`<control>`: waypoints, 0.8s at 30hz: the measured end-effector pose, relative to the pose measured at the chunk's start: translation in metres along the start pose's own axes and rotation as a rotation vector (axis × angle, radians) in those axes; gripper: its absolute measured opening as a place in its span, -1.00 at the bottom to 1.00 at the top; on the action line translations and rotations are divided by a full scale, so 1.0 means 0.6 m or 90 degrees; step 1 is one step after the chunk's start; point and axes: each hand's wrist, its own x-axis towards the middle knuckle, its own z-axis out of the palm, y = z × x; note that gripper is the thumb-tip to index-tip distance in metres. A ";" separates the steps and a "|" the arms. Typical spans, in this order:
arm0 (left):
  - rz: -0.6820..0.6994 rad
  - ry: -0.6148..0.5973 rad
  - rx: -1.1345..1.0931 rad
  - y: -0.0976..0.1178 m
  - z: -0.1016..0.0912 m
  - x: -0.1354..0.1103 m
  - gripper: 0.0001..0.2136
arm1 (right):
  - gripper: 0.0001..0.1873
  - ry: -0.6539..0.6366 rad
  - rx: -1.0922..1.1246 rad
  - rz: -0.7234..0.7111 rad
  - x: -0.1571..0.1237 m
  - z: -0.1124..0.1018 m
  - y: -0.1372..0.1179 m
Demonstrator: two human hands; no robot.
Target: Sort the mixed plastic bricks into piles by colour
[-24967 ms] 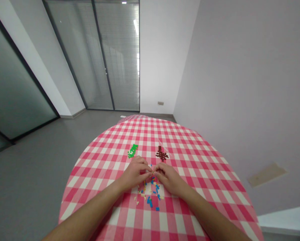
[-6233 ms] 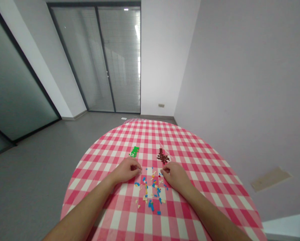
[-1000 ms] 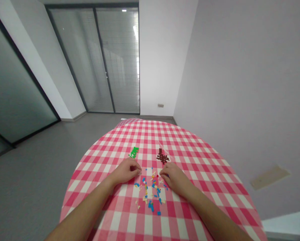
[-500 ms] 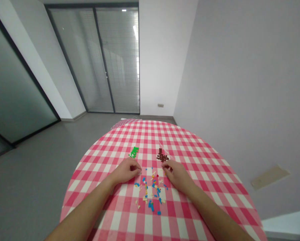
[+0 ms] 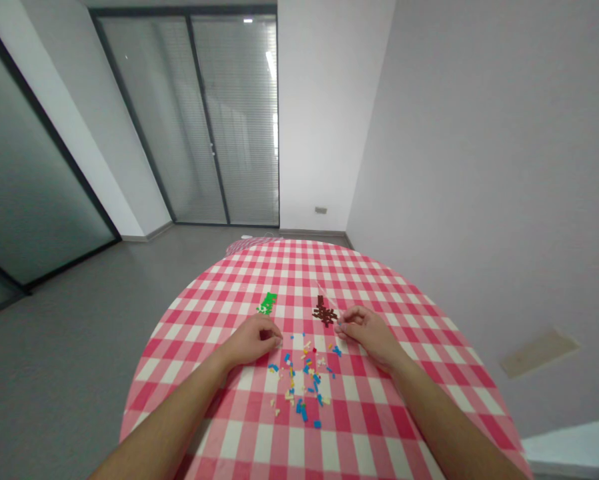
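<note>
My left hand (image 5: 253, 339) rests on the cloth with its fingers curled and the thumb brought to the forefinger; whatever is between them is too small to name. Just beyond it lies a group of green toy bricks (image 5: 268, 303), with small pale pieces at its near end. My right hand (image 5: 367, 333) is beside a pile of dark brown bricks (image 5: 324, 313), thumb and fingertips pinched together at the pile's right edge. A tiny bluish speck shows at those fingertips, not clear enough to name. Between both hands are scattered small blue, cream and yellow bricks (image 5: 304, 380).
A red-and-white checked cloth (image 5: 259, 440) covers the round table. On its far left edge lies a bunched checked cloth (image 5: 249, 245). Glass doors (image 5: 229, 120) stand beyond, and a bare wall (image 5: 479, 167) rises at the right.
My right hand has shifted right, away from the near side of the brown pile. Blue bricks it was covering now show. My left hand stays in place.
</note>
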 end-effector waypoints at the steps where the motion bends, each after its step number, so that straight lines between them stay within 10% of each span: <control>1: 0.001 0.001 0.000 0.000 0.000 0.000 -0.90 | -0.70 -0.011 -0.047 0.003 0.000 -0.001 0.003; 9: -0.005 0.004 0.006 0.001 0.000 0.000 -0.91 | -0.90 -0.043 -0.352 -0.107 -0.003 -0.005 0.007; 24: -0.006 0.002 -0.005 0.004 -0.001 0.000 -0.91 | -0.81 -0.053 -0.483 -0.142 -0.007 0.002 0.004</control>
